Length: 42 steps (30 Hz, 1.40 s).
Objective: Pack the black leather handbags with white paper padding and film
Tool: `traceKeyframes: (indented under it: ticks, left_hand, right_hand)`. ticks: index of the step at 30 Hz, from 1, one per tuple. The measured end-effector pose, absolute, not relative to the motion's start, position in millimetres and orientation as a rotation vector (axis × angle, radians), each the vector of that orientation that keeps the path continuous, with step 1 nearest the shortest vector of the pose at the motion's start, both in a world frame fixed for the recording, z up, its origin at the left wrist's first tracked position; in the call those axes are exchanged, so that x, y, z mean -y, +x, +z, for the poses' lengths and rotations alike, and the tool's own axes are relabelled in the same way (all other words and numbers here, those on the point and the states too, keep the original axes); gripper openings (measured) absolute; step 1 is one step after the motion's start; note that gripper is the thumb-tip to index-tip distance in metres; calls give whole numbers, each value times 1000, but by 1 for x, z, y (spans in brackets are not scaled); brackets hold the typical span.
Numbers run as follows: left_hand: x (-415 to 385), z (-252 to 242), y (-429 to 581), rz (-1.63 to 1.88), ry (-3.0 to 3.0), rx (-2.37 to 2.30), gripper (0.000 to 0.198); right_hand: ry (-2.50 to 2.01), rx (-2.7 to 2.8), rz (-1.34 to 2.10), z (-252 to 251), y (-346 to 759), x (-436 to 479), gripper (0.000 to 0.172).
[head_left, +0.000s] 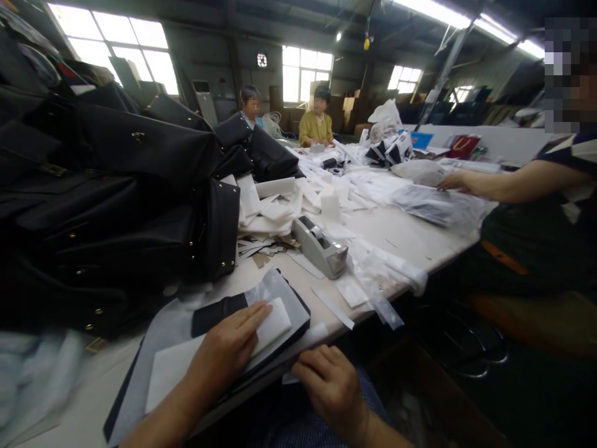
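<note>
My left hand lies with fingers stretched out on a white foam sheet, pressing it down. Beneath the sheet is a flat black piece covered with thin whitish paper. A black strap-like part shows just beyond my fingers. My right hand is closed at the table's front edge, its fingers curled inward. A small pale strip shows beside its fingertips; whether they grip it is unclear. Farther off stands a grey tape dispenser.
Black bags with gold-coloured studs are piled high on the left. White foam pieces and paper scraps spread behind the dispenser. Clear plastic film hangs near the edge. A co-worker's arm reaches in from the right; two people sit beyond.
</note>
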State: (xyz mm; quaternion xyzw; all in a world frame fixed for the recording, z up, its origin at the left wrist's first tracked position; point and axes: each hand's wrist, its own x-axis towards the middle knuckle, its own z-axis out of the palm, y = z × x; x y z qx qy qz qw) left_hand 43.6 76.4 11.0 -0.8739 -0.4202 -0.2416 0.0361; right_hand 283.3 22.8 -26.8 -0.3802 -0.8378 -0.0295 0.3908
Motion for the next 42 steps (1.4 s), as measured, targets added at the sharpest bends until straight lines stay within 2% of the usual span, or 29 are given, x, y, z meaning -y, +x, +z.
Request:
traceKeyframes:
  ticks: [5,11,12,15,16,17,19,21,22,24,27,30,33,36,38,42]
  left_hand:
    - [-78,12,43,-731,-2700,1320,51]
    - [-78,12,42,-712,-2706,1337,48]
    - [-77,12,41,-709,-2705,1340,47]
    - [-76,12,42,-713,-2701,1343,48]
    - [-76,13,42,-716,-2699,1342,48]
    - [-77,13,42,-718,-2699,1338,49]
    - [-77,14,43,-721,-2698,1327,48]
    - [-78,15,43,-716,-2694,1316,48]
    - [-78,15,43,-710,-2691,1314,48]
    - [-78,14,43,-694,-2686,1312,48]
    - [-77,14,42,-679,-2670,1301,48]
    - [-77,15,43,-675,-2646,1267,47]
    - [-75,17,43,-681,-2636,1249,45]
    - [-73,19,44,-668,-2616,1290,44]
    - [-72,19,43,-666,-2597,1316,45]
    - [-71,19,43,-674,-2606,1336,47]
  right_hand:
    - [-617,2261,74,-30,306,-8,15]
    - [-736,2186,315,-43,336,17,12]
    - [-798,2143,326,-44,336,20,19]
    - [-937,2060,315,-45,325,23,54]
    - [-962,2061,299,-46,319,22,60]
    - [-978,2066,280,-46,312,21,60]
    - [-1035,2029,293,-46,301,17,40]
    - [-1171,1866,475,-45,293,14,16]
    - [-1257,1725,637,-43,291,13,11]
    - [-1372,1350,1040,-39,288,15,20]
    - [-1304,828,1565,-37,288,22,37]
    - [-1229,589,1752,-39,289,31,44]
    - [-1229,607,1744,-46,296,36,46]
    - [-1157,911,1647,-55,311,37,48]
    - [-1159,1220,1402,-62,323,36,47]
    - [-1146,1835,573,-69,338,20,44]
